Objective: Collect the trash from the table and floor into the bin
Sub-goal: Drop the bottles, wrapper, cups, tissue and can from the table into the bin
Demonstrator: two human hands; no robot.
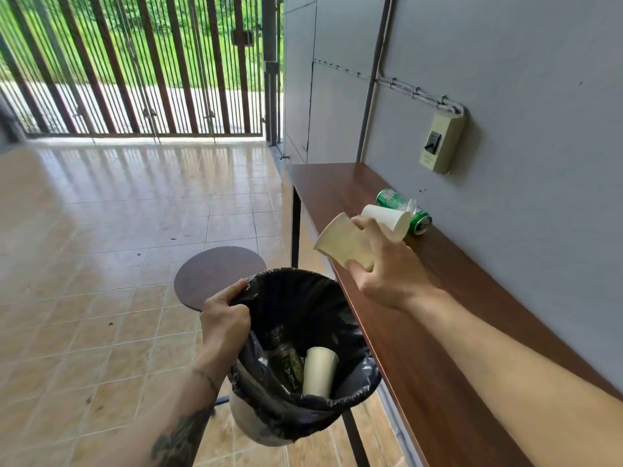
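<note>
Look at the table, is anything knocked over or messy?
Yes. On the table by the wall, a white paper cup and two green cans lie tipped on their sides. The cup in the right hand looks squashed.

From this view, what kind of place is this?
Likely a covered porch or carport of a house: a tiled floor runs to a barred gate with greenery beyond, and a narrow wooden table stands against a grey wall with a switch box.
</note>
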